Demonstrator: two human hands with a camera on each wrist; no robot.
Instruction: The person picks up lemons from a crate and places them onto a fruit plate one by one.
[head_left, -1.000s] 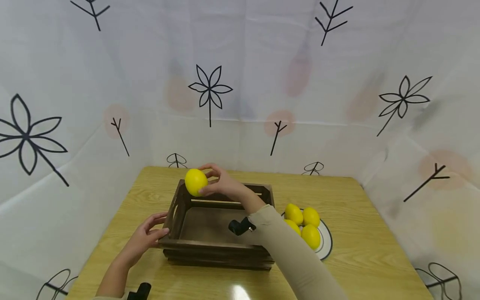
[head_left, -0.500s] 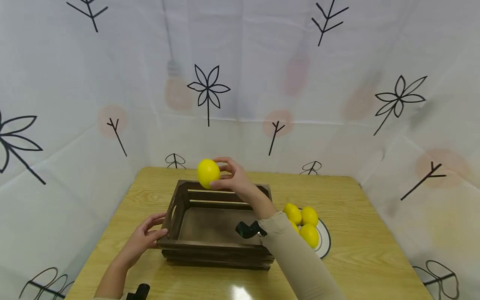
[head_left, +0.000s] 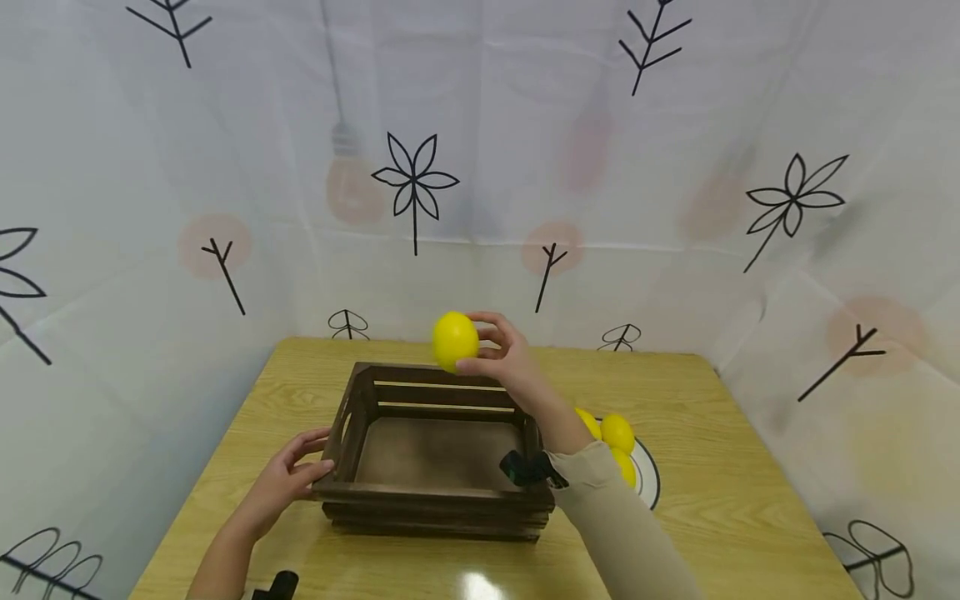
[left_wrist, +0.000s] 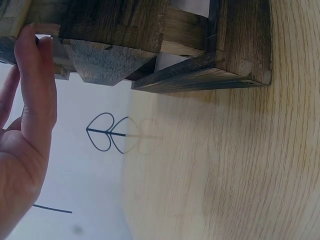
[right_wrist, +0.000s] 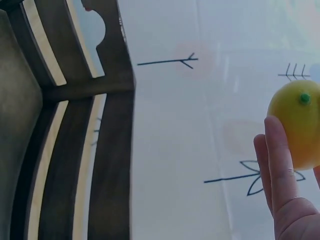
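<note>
In the head view my right hand holds a yellow lemon between thumb and fingers, above the back rim of a dark wooden crate. The right wrist view shows the lemon with a small green stem end, fingers along its side. My left hand touches the crate's left side near the front corner. Seen from the left wrist, its fingers lie fairly straight against the slatted wood. The bare bottom of the crate shows in the head view.
A white plate with a dark rim stands right of the crate, bearing several lemons, partly hidden by my right sleeve. Everything rests on a light wooden table. A white patterned cloth hangs behind and at both sides.
My right hand has moved rightward and slightly up with the lemon, from the crate's back left corner to above its back rim. The left hand has stayed at the crate.
</note>
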